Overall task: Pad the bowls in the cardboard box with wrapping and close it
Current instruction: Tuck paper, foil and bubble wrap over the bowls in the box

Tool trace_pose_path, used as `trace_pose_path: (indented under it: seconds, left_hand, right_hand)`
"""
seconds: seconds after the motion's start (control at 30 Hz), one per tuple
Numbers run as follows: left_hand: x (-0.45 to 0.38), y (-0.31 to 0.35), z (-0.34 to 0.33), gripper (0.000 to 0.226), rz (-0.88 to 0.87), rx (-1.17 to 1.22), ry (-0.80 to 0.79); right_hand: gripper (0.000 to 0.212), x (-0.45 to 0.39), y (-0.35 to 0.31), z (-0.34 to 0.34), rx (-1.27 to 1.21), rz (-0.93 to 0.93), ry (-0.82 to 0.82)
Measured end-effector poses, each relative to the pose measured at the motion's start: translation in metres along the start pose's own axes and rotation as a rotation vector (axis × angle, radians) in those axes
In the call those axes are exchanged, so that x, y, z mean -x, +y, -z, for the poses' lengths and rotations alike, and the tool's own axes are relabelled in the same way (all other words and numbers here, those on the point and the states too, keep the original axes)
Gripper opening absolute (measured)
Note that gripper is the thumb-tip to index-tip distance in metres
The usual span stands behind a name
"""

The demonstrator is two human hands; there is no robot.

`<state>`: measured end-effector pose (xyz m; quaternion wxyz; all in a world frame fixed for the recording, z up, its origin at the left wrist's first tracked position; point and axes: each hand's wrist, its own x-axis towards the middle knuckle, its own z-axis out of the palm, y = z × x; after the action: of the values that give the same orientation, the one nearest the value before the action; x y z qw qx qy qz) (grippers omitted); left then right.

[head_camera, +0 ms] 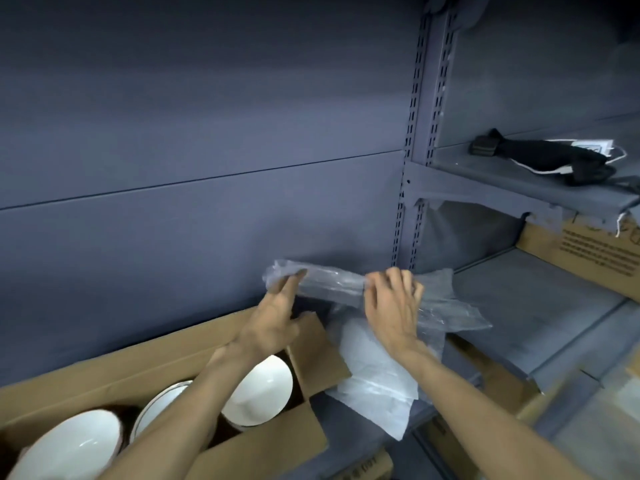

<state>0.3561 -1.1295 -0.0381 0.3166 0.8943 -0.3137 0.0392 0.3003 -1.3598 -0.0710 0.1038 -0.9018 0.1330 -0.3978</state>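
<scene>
Bowls (258, 389) sit nearest, three white ones in a row inside the open cardboard box (194, 362) at the lower left, its flaps standing out to the far side, the near side and the right. Both forearms reach over the box from the near edge, the left one crossing above the middle bowl. Just right of the box, a crumpled white sheet (375, 375) lies on the grey shelf (540, 306), partly under the right forearm. Farther on, above the far right corner of the box, the two hands hold a rolled length of clear plastic wrapping (329, 284) between them, well off the bowls and not yet in the box. The left hand (273, 317) pinches the left end with fingers stretched along it; the right hand (393, 303) has its fingers curled over the roll, and loose wrapping trails out to the right past it. The hands are apart, with a stretch of the roll showing between them. Behind them rises the plain grey back panel (207, 133) and a slotted upright (412, 168). At the right, a second cardboard box (588, 251) sits on the shelf, and on the higher shelf board (512, 174) far right lies a black strap-like item (540, 154) beside something white; what they are I cannot tell.
</scene>
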Motion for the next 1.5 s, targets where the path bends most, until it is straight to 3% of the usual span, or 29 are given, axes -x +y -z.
trace_pose_path:
  seconds: [0.07, 0.17, 0.27, 0.33, 0.47, 0.6, 0.67, 0.8, 0.97, 1.13, 1.23, 1.27, 1.33, 1.4, 1.5]
  left_hand:
    - [0.012, 0.005, 0.019, 0.094, -0.035, -0.077, 0.111]
    - [0.038, 0.013, 0.061, 0.107, -0.085, -0.43, 0.456]
    - [0.073, 0.006, 0.106, 0.09, -0.063, -0.639, 0.718]
    - [0.098, -0.008, 0.132, 0.072, -0.058, -0.752, 0.765]
    - [0.157, -0.042, 0.162, 0.013, -0.101, -0.881, 0.707]
    - [0.221, -0.079, 0.172, 0.013, 0.075, -0.666, 0.508]
    - [0.252, -0.095, 0.169, 0.014, 0.135, -0.619, 0.35]
    - [0.292, -0.117, 0.158, 0.022, 0.151, -0.654, 0.17]
    - [0.309, -0.136, 0.161, 0.039, 0.282, -0.564, 0.04]
    - [0.311, -0.14, 0.17, 0.038, 0.393, -0.49, -0.058]
    - [0.315, -0.143, 0.173, 0.041, 0.392, -0.495, -0.076]
    - [0.316, -0.145, 0.174, 0.042, 0.382, -0.468, -0.1]
    - [0.319, -0.148, 0.176, 0.027, 0.363, -0.318, -0.152]
    - [0.319, -0.15, 0.177, 0.009, 0.347, -0.163, -0.178]
    - [0.32, -0.145, 0.178, 0.029, 0.404, 0.017, -0.17]
  right_hand:
    - [0.01, -0.006, -0.034, 0.015, -0.111, 0.092, 0.094]
    - [0.013, -0.007, -0.088, 0.031, -0.263, 0.257, 0.148]
    - [0.014, 0.003, -0.132, 0.04, -0.367, 0.453, 0.129]
    - [0.014, 0.013, -0.159, 0.042, -0.42, 0.565, 0.108]
    - [0.011, 0.034, -0.201, 0.038, -0.482, 0.68, -0.045]
    - [0.045, 0.059, -0.216, 0.027, -0.43, 0.757, -0.586]
    - [0.054, 0.072, -0.215, 0.021, -0.416, 0.783, -0.712]
    - [0.063, 0.091, -0.209, 0.017, -0.297, 0.83, -0.801]
    - [0.07, 0.086, -0.195, 0.025, -0.274, 0.7, -1.019]
    - [0.058, 0.079, -0.186, 0.028, -0.293, 0.617, -1.035]
    - [0.032, 0.075, -0.181, 0.027, -0.292, 0.601, -1.014]
    - [0.028, 0.075, -0.18, 0.026, -0.263, 0.632, -0.984]
    - [0.045, 0.074, -0.177, 0.022, -0.207, 0.703, -0.933]
    - [0.047, 0.075, -0.172, 0.02, -0.257, 0.68, -0.989]
    - [0.031, 0.08, -0.169, 0.025, -0.281, 0.618, -1.112]
